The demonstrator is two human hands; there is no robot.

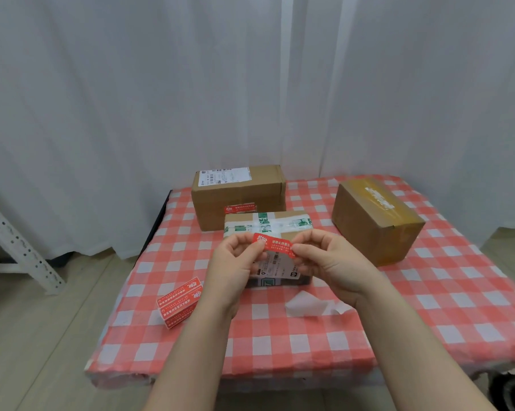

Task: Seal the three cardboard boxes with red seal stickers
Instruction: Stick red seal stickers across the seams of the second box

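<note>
My left hand [235, 262] and my right hand [324, 259] each pinch one end of a red seal sticker [275, 244], held stretched just above the near cardboard box [268, 229], which carries white tape with green print. Behind it stands a taller brown box [235, 191] with a shipping label on top and a red sticker [240, 208] on its front face. A third brown box [374, 221] with yellowish tape sits at the right. A sheet of red stickers [180, 304] lies at the table's left.
The table wears a red-and-white checked cloth [280, 345]. A piece of white backing paper [306, 304] lies near my right wrist. White curtains hang behind, and a white metal rack leg [16, 241] stands on the floor at the left.
</note>
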